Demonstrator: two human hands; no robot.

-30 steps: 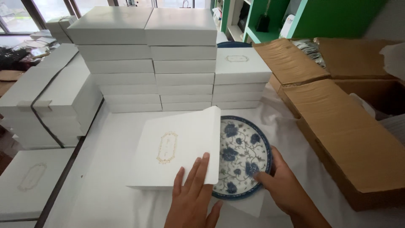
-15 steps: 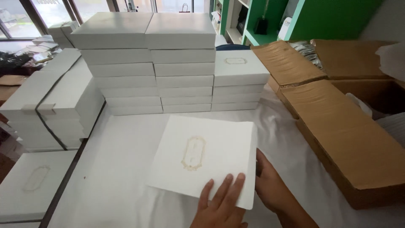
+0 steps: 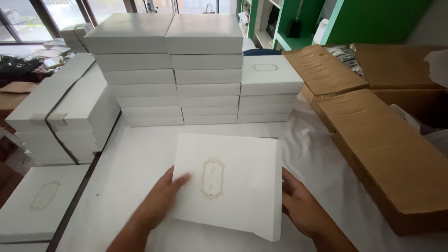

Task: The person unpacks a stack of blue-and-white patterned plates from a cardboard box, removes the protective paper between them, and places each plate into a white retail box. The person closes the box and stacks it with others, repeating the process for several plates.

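Note:
A flat white box lid [image 3: 228, 182] with a gold oval emblem lies on the white-covered table [image 3: 140, 154] in front of me. My left hand [image 3: 161, 198] rests with its fingers on the lid's left edge. At the lid's right edge, my right hand [image 3: 301, 207] presses against its side. The lid hides whatever is beneath it.
Tall stacks of white boxes [image 3: 170, 70] stand behind the lid, with a shorter stack [image 3: 268, 88] to the right. Strapped white boxes [image 3: 56, 112] sit at left, another white box [image 3: 39, 203] lower left. Open brown cartons [image 3: 387, 154] fill the right side.
The lid, first tilted open beside a blue-and-white patterned plate, came down over the plate and now lies flat. Both hands moved to the lid's sides.

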